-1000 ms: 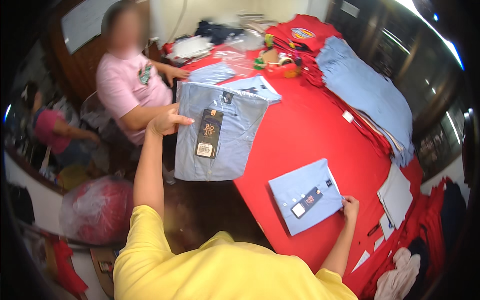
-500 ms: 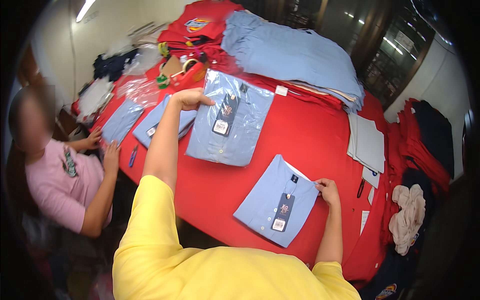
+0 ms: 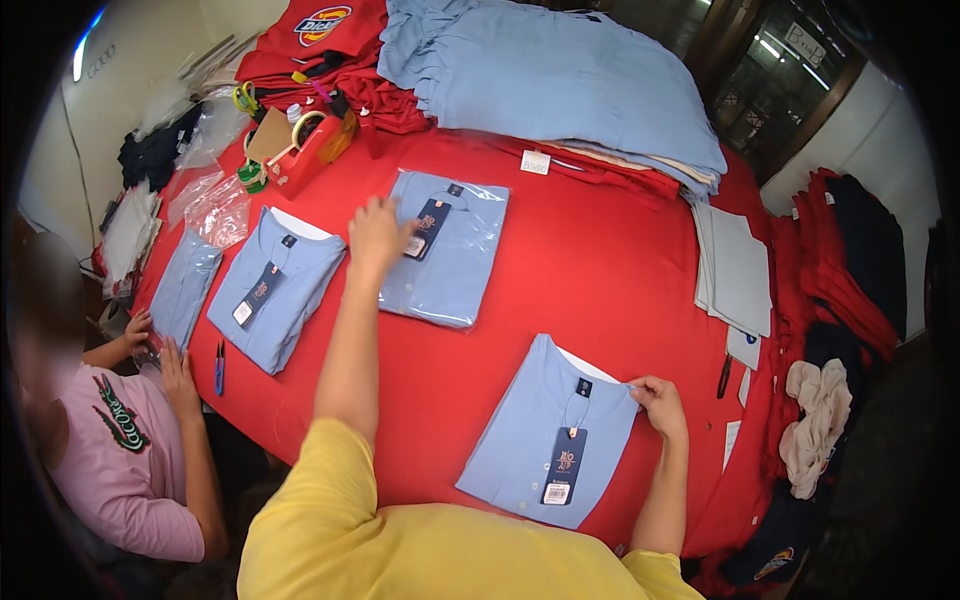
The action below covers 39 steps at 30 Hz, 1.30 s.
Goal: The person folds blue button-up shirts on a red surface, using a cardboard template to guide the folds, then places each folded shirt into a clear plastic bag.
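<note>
Left arm is stretched well forward and up from the yellow sleeve, elbow nearly straight, forearm bare. Left hand (image 3: 378, 236) is held palm down, fingers loosely spread and slightly curled. Right arm is kept closer in, bent at the elbow. Right hand (image 3: 659, 403) is turned inward, fingers pinched together toward the thumb.

Showing plain pale blue on the folded shirt (image 3: 545, 430) lying on the red table cover (image 3: 600, 270), with a dark navy hang tag (image 3: 565, 465) at its middle. Showing the same pale blue on the bagged shirt (image 3: 450, 250) beyond it. Glowing bright red on the tape dispenser (image 3: 315, 150) farther left of that bagged shirt.
</note>
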Tool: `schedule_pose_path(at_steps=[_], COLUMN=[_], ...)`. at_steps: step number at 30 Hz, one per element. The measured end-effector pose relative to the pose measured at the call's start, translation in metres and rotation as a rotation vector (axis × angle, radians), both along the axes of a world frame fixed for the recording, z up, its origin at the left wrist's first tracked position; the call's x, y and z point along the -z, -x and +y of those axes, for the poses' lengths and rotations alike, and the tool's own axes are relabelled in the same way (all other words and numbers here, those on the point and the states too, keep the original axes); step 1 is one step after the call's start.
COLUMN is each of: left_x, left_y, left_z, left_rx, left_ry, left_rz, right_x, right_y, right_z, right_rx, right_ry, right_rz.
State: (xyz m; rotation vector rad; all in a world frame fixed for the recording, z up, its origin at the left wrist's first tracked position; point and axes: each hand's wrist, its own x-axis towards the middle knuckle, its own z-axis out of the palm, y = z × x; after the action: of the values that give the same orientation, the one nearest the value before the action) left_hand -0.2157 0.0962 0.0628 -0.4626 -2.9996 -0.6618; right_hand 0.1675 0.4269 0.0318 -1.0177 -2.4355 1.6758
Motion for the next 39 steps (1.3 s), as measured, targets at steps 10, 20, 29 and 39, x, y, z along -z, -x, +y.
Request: schedule_pose_path(at_steps=[10, 20, 29, 39], left_x=[0.064, 0.055, 0.073, 0.046], left_y=[-0.066, -0.066, -0.084, -0.079], left_z=[0.009, 0.01, -0.004, 0.041], left_rx=[0.119, 0.084, 0.236, 0.325], left_ry=[-0.068, -0.182, -0.239, -0.182], left_rz=[0.282, 0.44, 0.559, 0.449], right_x=[0.003, 0.005, 0.006, 0.008], right_y=[-0.001, 0.002, 0.0, 0.0], right_z=[0.003, 0.005, 0.005, 0.008], right_rx=[-0.029, -0.059, -0.061, -0.046], right_ry=[0.002, 0.008, 0.009, 0.023], right_rz=[0.015, 0.043, 0.054, 0.028])
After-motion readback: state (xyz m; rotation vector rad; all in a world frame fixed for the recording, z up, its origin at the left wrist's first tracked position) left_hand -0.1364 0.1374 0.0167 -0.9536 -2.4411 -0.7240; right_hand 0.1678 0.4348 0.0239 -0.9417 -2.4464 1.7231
